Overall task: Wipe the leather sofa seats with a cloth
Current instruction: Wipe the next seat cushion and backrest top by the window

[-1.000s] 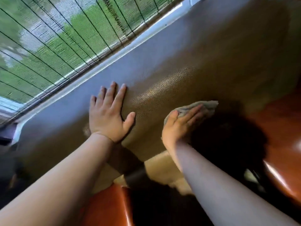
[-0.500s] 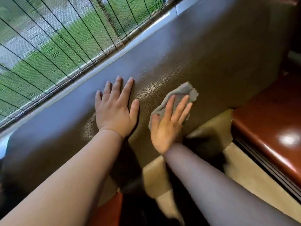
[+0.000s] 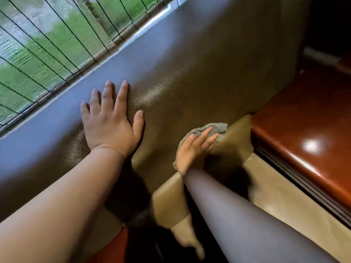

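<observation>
The brown leather sofa backrest (image 3: 199, 76) fills the middle of the head view, with the tan seat cushion (image 3: 239, 128) below it. My left hand (image 3: 112, 120) lies flat on the upper backrest, fingers spread and straight. Lower on the backrest, just above the seam with the seat, my right hand (image 3: 195, 147) presses a grey cloth (image 3: 214, 128) against the leather with straight fingers. The cloth sticks out past the fingertips; the rest is hidden under the palm.
A window with a green mesh screen (image 3: 47, 40) runs behind the sofa's top edge. A glossy reddish-brown wooden surface (image 3: 307, 133) sits at the right, beside the seat. A dark shadow falls under my right forearm.
My right hand has slid the cloth down and to the right along the backrest, to the seam with the seat. My left hand has stayed flat on the backrest.
</observation>
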`<state>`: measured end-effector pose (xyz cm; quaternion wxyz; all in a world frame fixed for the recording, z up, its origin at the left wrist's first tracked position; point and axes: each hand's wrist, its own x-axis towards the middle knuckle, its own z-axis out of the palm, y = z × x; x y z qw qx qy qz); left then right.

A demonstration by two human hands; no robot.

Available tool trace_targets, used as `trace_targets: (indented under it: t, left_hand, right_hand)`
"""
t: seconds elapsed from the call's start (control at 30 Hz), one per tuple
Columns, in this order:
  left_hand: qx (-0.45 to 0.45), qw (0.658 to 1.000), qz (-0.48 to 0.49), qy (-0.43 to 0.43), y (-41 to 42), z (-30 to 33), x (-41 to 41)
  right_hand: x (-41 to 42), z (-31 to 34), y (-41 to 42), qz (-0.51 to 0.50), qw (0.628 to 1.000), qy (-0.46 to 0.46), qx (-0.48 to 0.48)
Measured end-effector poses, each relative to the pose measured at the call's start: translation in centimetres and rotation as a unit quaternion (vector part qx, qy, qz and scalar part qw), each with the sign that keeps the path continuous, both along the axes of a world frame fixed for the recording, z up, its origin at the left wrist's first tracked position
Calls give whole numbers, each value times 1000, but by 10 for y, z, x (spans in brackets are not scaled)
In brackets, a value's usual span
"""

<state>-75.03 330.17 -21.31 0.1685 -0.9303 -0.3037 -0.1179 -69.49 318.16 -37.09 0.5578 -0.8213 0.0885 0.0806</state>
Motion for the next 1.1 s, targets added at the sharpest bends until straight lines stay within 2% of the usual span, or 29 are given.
trace_targets:
  t: [0.07,0.17,0.23,0.3,0.4,0.5,0.63,0.7,0.77,0.83,0.9,0.93,1.0,1.1]
  left_hand:
    - [1,1000,6,1,0,1,-1]
    - [1,1000,3,2,-1,2,-1]
    - [4,1000,1,0,-1,2,-2]
    - [9,1000,1,-2,-1,2,-2]
    - [11,1000,-3,-2,-2,0,-4]
    - [15,1000,-3,-4,0,-2,-3]
    - [6,1000,0,-5,1,-2,-3]
    - [-6,1000,-4,-2,0,1,-5]
    - [-20,1000,-4,1,-2,9,-6]
    - [-76,997,-8,4,-4,19,-5]
    - [-126,991,-41,9,-2,29,-21]
    - [-127,989,-73,21,2,31,-40]
    - [-100,986,-118,68,23,35,-94]
    - [-112,987,-69,89,60,43,-167]
  right_hand:
    - [4,33,11,33,999,-9,30]
    - [6,85,26,99,986,-122,58]
    - [6,75,22,120,973,-192,31]
    - [1,32,7,114,970,-215,-1]
    - [-13,-24,-17,90,990,-106,-26]
    - [-22,-4,-4,63,998,-21,0]
    - [-39,70,34,127,983,-120,59]
    - [-46,63,30,160,972,-169,41]
    - [-54,23,14,188,968,-168,-12]
    - [-63,-14,2,164,982,-81,-53]
    - [-69,-15,3,134,989,17,-54]
    - [-70,-2,9,140,988,29,-50]
    - [-74,42,27,175,984,-37,0]
    - [-96,112,42,261,939,-223,36]
